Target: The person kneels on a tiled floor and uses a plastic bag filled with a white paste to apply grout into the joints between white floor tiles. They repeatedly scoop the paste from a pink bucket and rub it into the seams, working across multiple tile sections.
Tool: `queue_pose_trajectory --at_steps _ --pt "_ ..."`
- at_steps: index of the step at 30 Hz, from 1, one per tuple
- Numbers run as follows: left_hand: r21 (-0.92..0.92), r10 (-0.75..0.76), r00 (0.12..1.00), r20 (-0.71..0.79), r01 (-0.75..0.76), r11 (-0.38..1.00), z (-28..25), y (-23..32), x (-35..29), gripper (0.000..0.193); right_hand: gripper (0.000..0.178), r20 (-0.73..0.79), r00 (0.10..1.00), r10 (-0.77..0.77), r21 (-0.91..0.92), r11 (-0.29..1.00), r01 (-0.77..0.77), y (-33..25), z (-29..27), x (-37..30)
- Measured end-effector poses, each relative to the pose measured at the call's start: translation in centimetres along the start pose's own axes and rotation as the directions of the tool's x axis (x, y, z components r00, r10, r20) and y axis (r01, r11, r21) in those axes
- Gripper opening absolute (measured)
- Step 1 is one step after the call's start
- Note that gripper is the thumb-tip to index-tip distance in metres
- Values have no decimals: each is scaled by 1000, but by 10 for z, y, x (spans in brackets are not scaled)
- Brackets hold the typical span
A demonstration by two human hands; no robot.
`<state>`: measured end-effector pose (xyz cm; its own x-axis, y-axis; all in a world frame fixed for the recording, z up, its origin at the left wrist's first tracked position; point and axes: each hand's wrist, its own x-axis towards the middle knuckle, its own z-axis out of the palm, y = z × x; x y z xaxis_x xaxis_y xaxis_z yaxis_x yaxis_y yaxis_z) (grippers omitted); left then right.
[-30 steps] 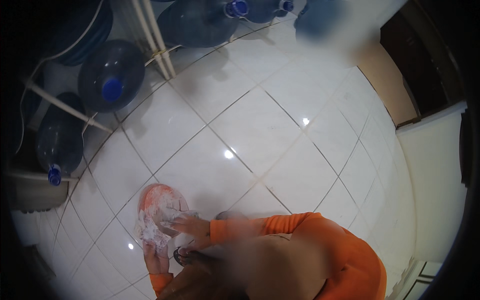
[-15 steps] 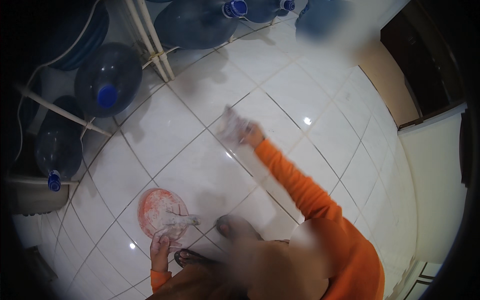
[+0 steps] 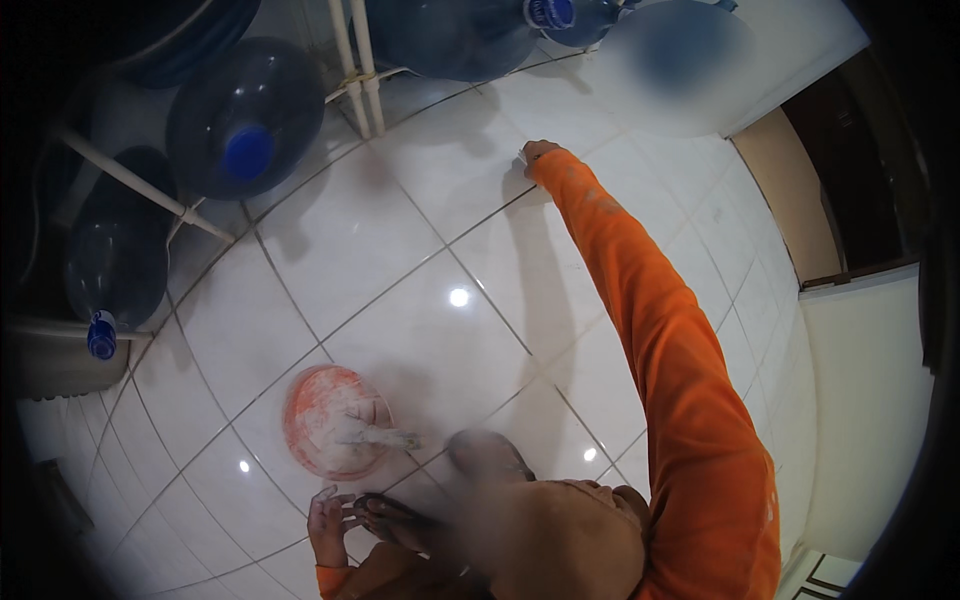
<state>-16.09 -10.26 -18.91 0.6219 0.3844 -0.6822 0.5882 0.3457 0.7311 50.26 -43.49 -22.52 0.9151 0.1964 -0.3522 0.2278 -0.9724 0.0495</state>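
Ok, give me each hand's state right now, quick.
Left hand: open, nothing visible in it.
Right hand: turned away at full reach; open or closed, and whether it holds anything, cannot be told.

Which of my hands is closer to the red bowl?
Your left hand, just beside the red bowl; the right hand is stretched far ahead, away from it.

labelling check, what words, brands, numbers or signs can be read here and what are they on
Nothing is legible enough to quote.
Blue cap on the top-centre bottle: white print, too small and blurred.
Blue-capped bottle at far left: pale marks, too small.
Orange sleeve: pale patches, can't tell whether lettering.
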Motion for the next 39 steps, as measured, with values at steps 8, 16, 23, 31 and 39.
queue_pose_trajectory --at_steps 8,16,23,31,39 --pt "-146 -81 989 -120 63 987 -1 -21 -32 46 27 101 989 -107 -203 971 125 -99 57 -18" --pt "-89 -69 980 -188 53 995 -6 -34 -21 55 23 199 959 -204 -126 965 231 -294 116 -120" --pt "120 -29 986 -163 49 992 6 -12 43 60 32 250 863 -439 182 897 403 -399 94 -173" --pt "169 94 994 -60 -83 982 -18 -26 94 47 59 305 869 -391 849 526 -61 -178 14 -97" --pt "40 14 970 -244 -4 999 -85 -60 66 42 33 228 898 -376 798 600 48 -152 17 -106"
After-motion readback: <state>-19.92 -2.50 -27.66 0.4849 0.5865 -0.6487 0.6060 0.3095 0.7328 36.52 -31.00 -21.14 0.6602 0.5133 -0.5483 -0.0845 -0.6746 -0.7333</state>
